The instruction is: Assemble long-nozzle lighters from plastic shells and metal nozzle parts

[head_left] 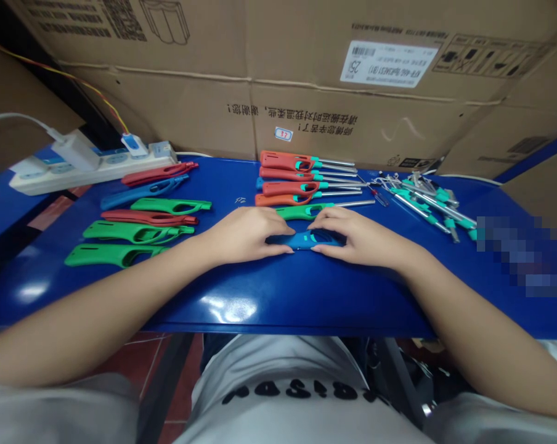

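A blue lighter body (306,240) lies flat on the blue table (278,296) in front of me. My left hand (244,235) presses down on its left end, fingers curled over it. My right hand (352,237) grips its right end between thumb and fingers. Just behind my hands lies a green long-nosed lighter (306,211) with a metal tube. Behind that sit several finished orange and red lighters (301,179), their tubes pointing right.
Empty green, red and blue lighter shells (140,216) lie in rows at the left. Metal tubes with teal fittings (426,200) are heaped at the right. A white power strip (89,166) stands at the back left. Cardboard boxes (306,80) wall off the back.
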`<state>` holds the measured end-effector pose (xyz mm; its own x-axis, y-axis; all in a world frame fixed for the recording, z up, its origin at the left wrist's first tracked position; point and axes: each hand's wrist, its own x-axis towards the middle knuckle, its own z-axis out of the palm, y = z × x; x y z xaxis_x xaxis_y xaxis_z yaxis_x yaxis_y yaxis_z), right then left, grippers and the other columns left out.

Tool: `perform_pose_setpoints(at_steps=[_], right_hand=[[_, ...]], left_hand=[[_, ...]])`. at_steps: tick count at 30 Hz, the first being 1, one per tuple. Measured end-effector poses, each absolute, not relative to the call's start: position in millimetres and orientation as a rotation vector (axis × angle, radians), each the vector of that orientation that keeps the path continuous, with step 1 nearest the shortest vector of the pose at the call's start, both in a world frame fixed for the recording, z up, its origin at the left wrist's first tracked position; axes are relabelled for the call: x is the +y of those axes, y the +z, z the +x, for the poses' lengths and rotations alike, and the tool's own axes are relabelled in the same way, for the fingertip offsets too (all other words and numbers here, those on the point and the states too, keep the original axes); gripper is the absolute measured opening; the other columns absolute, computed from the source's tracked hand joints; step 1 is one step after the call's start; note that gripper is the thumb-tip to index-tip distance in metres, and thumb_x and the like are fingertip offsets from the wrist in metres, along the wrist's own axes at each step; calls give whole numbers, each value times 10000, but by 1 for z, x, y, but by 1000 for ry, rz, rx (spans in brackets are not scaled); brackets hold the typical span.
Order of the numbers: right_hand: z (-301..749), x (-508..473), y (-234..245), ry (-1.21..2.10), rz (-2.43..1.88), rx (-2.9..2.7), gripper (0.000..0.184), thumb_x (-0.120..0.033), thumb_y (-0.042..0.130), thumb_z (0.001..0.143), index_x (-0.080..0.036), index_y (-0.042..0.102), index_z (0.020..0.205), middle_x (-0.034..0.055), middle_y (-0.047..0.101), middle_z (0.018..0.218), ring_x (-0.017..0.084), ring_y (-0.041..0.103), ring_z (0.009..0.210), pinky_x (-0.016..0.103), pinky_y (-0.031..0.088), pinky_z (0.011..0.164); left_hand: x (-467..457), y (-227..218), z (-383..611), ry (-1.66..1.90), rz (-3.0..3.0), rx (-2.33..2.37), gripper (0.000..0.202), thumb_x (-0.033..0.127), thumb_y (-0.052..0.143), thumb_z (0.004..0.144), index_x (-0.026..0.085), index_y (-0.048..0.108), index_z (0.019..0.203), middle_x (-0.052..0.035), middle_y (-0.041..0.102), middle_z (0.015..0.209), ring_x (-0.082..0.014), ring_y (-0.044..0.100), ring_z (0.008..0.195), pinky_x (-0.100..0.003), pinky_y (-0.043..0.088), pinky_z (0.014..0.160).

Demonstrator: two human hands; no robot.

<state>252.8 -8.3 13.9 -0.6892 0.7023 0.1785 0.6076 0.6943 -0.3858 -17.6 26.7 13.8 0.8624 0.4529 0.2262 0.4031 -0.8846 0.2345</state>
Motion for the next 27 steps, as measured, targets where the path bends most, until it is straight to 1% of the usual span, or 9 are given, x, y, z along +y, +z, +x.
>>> perform_pose_setpoints(at_steps=[4, 9, 15, 17, 19, 22, 25, 27], right_hand=[[252, -9, 15, 405, -1027, -2601, 332, -360, 657, 924, -184, 691, 1204, 134, 669, 1147, 277, 647, 1063, 431, 526, 950], [251, -9, 14, 428, -1046, -2611, 349, -368, 660, 926, -162, 695, 1205, 142, 663, 1163, 276, 646, 1088, 416, 526, 962], [244, -14, 15, 411, -1197, -2589, 361, -361, 697, 906, -164, 697, 1209, 128, 668, 1194, 283, 656, 1090, 424, 546, 939], [241, -15, 15, 383, -1252, -2594, 365, -354, 691, 909, -164, 694, 1221, 130, 667, 1198, 291, 663, 1077, 429, 556, 918], [240, -16, 16, 365, -1268, -2607, 360, -352, 669, 923, -166, 693, 1231, 136, 663, 1204, 292, 667, 1070, 430, 560, 913], [245, -14, 16, 375, -1200, -2639, 373, -336, 645, 934, -165, 680, 1264, 143, 647, 1242, 286, 656, 1096, 432, 549, 946], [256, -10, 19, 449, -1107, -2640, 392, -292, 647, 916, -183, 665, 1292, 131, 654, 1248, 265, 654, 1094, 418, 543, 954], [263, -8, 22, 505, -1103, -2610, 368, -304, 646, 915, -188, 679, 1263, 116, 693, 1173, 243, 675, 1015, 388, 560, 888]], left_hand=[[26, 16, -19, 403, 2869, 679, 336, 444, 645, 944, 193, 749, 1140, -60, 772, 1130, -238, 714, 1072, -332, 547, 913], [25, 19, -17, 336, 2837, 766, 310, 448, 695, 908, 224, 759, 1113, -42, 770, 1127, -225, 715, 1052, -293, 532, 871], [20, 22, -11, 308, 2749, 865, 298, 402, 754, 867, 194, 772, 1080, -53, 762, 1115, -231, 715, 1021, -306, 528, 882], [17, 23, -10, 289, 2776, 880, 270, 376, 742, 877, 196, 771, 1076, -50, 762, 1095, -229, 716, 1002, -300, 528, 850], [14, 22, -8, 261, 2838, 898, 248, 354, 725, 883, 202, 768, 1075, -46, 760, 1053, -230, 716, 967, -292, 525, 785], [12, 20, -8, 239, 2956, 890, 260, 340, 705, 876, 204, 759, 1091, -51, 751, 1011, -241, 713, 934, -288, 512, 707], [16, 17, -10, 253, 2981, 828, 291, 349, 685, 887, 195, 745, 1126, -63, 747, 1048, -240, 709, 957, -288, 519, 736], [21, 17, -14, 265, 2944, 788, 307, 362, 673, 901, 192, 733, 1150, -70, 742, 1100, -234, 705, 993, -284, 525, 779]])
